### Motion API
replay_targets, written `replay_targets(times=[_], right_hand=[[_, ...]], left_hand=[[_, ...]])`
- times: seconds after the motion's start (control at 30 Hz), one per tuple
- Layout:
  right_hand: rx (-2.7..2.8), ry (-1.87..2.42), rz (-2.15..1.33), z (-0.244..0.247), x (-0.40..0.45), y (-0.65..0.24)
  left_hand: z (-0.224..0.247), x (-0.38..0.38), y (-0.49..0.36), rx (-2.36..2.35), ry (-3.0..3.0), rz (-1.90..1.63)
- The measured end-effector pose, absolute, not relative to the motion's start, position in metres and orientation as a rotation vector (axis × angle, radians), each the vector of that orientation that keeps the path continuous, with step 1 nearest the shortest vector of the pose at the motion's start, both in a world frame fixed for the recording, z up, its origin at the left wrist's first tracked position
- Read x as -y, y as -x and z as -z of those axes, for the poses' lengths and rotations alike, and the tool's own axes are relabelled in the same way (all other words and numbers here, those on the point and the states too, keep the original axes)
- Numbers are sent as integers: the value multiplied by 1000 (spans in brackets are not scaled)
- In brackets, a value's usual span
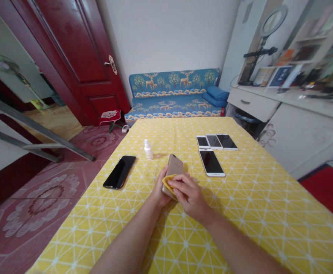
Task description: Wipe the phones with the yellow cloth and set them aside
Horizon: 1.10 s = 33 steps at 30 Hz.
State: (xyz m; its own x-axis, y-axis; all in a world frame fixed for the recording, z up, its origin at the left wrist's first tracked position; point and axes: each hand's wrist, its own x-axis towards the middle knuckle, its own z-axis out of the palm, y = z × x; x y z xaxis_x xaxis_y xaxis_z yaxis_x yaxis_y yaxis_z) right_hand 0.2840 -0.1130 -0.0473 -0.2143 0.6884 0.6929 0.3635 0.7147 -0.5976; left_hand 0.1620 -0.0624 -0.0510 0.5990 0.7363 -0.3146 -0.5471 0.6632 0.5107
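Tilted above the table, a gold smartphone shows its back, with the camera end pointing away from me. My left hand is closed round its left side and lower part. In my right hand is a folded yellow cloth, pinched by the fingers and pressed on the lower half of the phone's back. The cloth and fingers hide that part of the phone. A white spray bottle stands upright just beyond my left hand. To its left lies a black smartphone, screen up.
On the yellow patterned tablecloth, a white-framed phone lies at right. Behind it, several phones lie side by side, including a larger white one. A blue sofa stands past the far edge, a white dresser at right.
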Motion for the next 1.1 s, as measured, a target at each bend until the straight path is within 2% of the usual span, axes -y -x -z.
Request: replay_targets(times=[0.23,0.4,0.7,0.93,1.1], right_hand=[[1959,671,-341,46,115,-283],[1899,764,-303,46,113,-288],[1746,1135,-77,53,97,-306],[1430,1336,-228,57,85,-327],[1317,1238,-307,53,85,-329]], left_hand=[[68,57,-158,-309,-342,-918],[54,53,-154,-202,-351,-937],[47,58,-152,-492,-289,-803],[43,65,-157,-304,-421,-565],[44,63,-159,-478,-485,-639]])
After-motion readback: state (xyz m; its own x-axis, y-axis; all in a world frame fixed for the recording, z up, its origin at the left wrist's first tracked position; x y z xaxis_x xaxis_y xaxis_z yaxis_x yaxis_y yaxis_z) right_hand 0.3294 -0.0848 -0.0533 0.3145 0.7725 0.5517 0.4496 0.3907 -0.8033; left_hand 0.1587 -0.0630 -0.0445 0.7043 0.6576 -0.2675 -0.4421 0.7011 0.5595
